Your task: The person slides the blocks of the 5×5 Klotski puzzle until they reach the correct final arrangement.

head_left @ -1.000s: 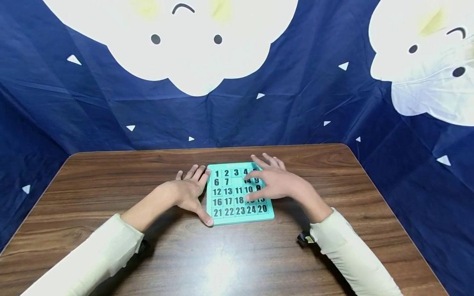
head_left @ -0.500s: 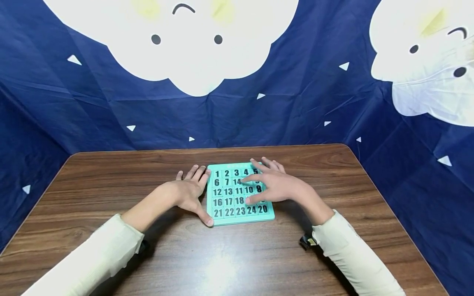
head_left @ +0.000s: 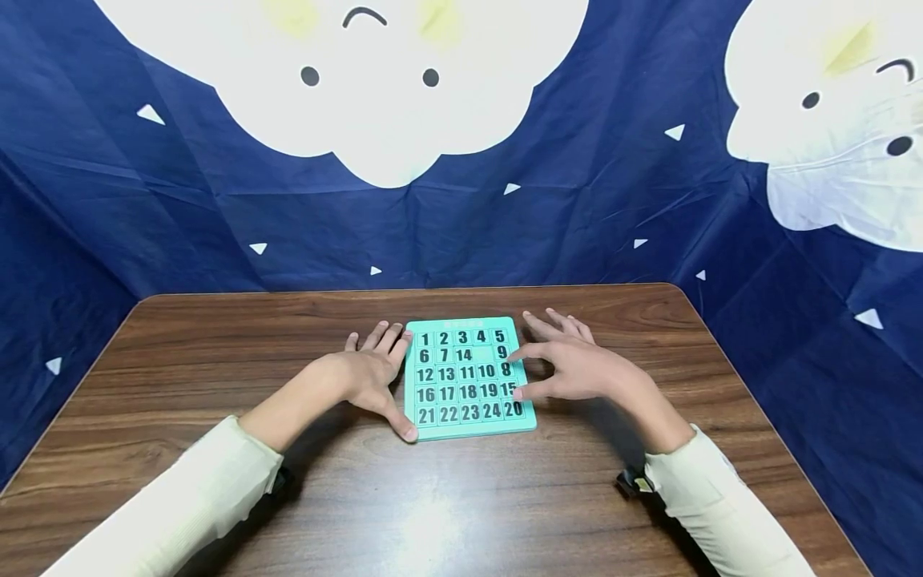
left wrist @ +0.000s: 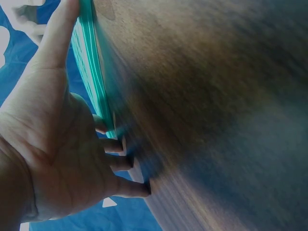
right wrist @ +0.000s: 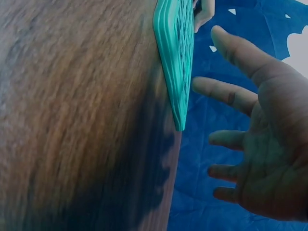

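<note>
"On the brown wood-grain tabletop, what is entered?"

"One number board, teal, square, lying flat towards the far side, between the two hands. Numbered tiles in five rows. Second row reads 6, 7, 14, a blank square, then 9."

"Left hand?"

"One, set along the board's left edge. Grip apart: fingers straight and spread, thumb at the near left corner, index finger against the edge farther up."

"Right hand?"

"One, over the board's right side. Grip apart: thumb and index finger stretched out with a wide gap between them, holding nothing. In the head view the thumb tip overlaps tile 15; in the right wrist view the index fingertip stands just beside the board, the thumb farther off."

"Sundries?"

"Two pale sleeves, left and right. One small black object at the right cuff. One dark blue cloth behind, bearing white triangles and cloud shapes with faces."
</note>
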Action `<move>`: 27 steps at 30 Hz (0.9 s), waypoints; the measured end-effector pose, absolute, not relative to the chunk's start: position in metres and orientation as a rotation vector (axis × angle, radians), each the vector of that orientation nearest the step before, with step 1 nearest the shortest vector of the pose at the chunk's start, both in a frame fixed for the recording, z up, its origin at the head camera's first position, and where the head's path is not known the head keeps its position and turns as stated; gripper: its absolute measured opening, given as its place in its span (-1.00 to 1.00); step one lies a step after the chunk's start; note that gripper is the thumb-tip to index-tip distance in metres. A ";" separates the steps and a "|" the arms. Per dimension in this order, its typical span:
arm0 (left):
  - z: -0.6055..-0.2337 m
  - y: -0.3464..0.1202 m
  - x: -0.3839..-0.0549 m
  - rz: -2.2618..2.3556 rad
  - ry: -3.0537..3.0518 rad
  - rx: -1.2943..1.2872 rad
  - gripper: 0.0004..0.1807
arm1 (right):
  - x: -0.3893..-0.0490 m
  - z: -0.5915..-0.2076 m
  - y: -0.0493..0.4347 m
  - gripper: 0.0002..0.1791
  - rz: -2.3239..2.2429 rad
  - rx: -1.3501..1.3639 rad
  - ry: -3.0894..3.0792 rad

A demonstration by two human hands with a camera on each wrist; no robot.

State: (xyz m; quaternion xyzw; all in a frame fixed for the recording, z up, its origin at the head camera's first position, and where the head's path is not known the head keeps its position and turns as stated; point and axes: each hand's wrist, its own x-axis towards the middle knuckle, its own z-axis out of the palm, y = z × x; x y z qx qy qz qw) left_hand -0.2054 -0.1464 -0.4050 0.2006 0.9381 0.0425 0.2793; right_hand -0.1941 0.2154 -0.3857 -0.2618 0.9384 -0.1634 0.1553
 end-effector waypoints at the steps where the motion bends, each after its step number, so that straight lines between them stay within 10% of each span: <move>1: -0.405 -0.146 -0.205 0.115 2.516 0.538 0.96 | -0.194 -0.386 0.216 -0.33 -0.463 -0.750 2.693; 27: -0.407 -0.148 -0.206 0.115 2.515 0.536 0.96 | -0.195 -0.387 0.198 -0.44 -0.444 -0.813 2.609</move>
